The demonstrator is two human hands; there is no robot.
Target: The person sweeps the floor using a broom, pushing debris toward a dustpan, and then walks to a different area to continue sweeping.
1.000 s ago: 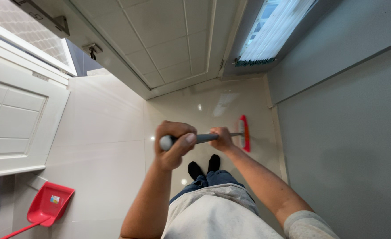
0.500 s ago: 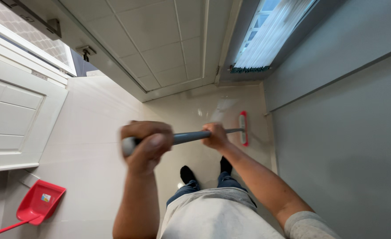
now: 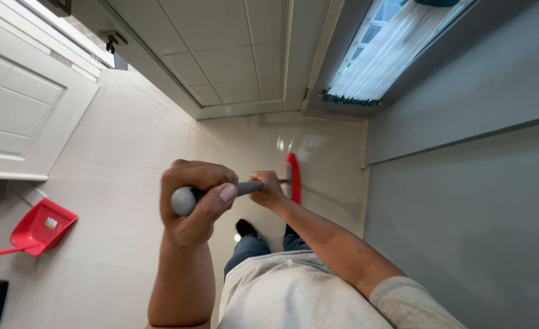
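So both hands were on the broom here. The left hand [image 3: 197, 198] had a clenched grip around the very top of the grey broom handle [image 3: 187, 199], thumb pressed over it, with the rounded end cap poking out at about 9 o'clock of the fist. The right hand [image 3: 268, 189] was wrapped tight around the same handle further down, just past the left one toward 3 o'clock. From there the handle ran on to the red broom head [image 3: 292, 176], which sat on the pale tiled floor [image 3: 123, 176] at roughly 2 o'clock of the right hand, close to the base of the grey wall [image 3: 464, 201].

Below the hands you could see the person's dark shoes [image 3: 245, 228] on the tiles, around 6 o'clock of the grip, plus jeans and a grey shirt.

Other stuff around: a red dustpan [image 3: 42, 225] lay on the floor well apart at 9 o'clock, its long handle running off the left edge. A white panelled door [image 3: 19, 116] stood beyond it at 10 o'clock. A window with white curtains [image 3: 391, 55] was up at 1 o'clock. Nothing lay on the tiles between the broom head and the shoes.
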